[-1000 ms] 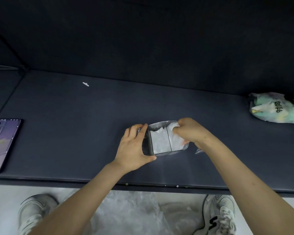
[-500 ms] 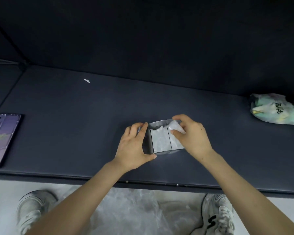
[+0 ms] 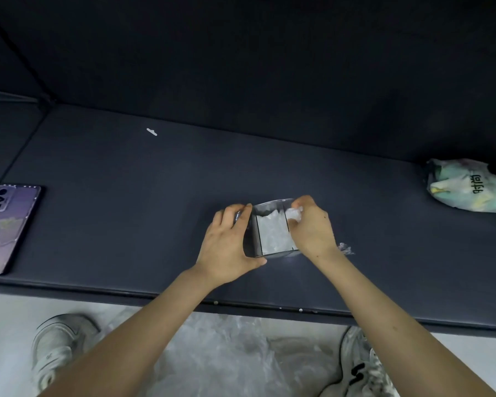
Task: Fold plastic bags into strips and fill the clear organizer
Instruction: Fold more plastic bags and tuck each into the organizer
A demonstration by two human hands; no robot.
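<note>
Organizer: the clear organizer (image 3: 267, 207) stands on the desk (image 3: 126, 196) near its front edge, between both hands.
Left hand: the left hand (image 3: 229, 239) grips the organizer's left end, with the thumb along the near wall and the fingers curled over the far rim.
Right hand: the right hand (image 3: 312, 227) pinches a crumpled white bag strip (image 3: 294, 214) at the far corner of the right compartment.
Change: a second ago its knuckles pushed down into that compartment; now the fingertips have risen to nip the strip's top.
Middle compartment: holds a folded bag (image 3: 274, 236).
Left compartment: looks dark, likely unfilled.
Meaning: the strip seems almost seated. It probably needs a last tuck, then another from the loose bags (image 3: 226, 353) on the floor.
</note>
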